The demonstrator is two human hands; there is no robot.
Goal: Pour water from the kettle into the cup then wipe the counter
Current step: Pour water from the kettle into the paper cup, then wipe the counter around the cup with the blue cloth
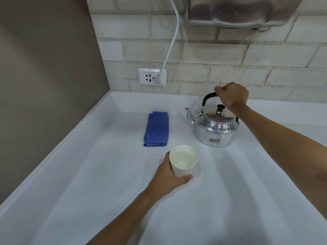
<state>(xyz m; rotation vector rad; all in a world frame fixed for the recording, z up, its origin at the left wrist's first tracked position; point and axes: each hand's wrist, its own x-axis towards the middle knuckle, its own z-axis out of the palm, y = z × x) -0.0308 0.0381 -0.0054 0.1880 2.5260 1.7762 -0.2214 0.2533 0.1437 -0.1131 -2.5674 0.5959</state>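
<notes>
A: Quick rundown, big stuff first?

B: White counter (230, 200) w/ everything on it. Kettle (216, 129) sits upright near the back wall, spout facing left. Blue cloth (156, 129) folded, left of kettle, well apart, untouched. Cup (183, 160) in front, between the two, standing on the counter.

A: Hands?

B: Right hand (232, 97) clenched round the kettle's black handle. Left hand (168, 175) wrapped round the cup, steadying it.

A: Step?

B: Looks like water's in the cup already, tho can't say for sure. So prob end of the pour. Next: let go of both, reach for cloth, wipe.
</notes>
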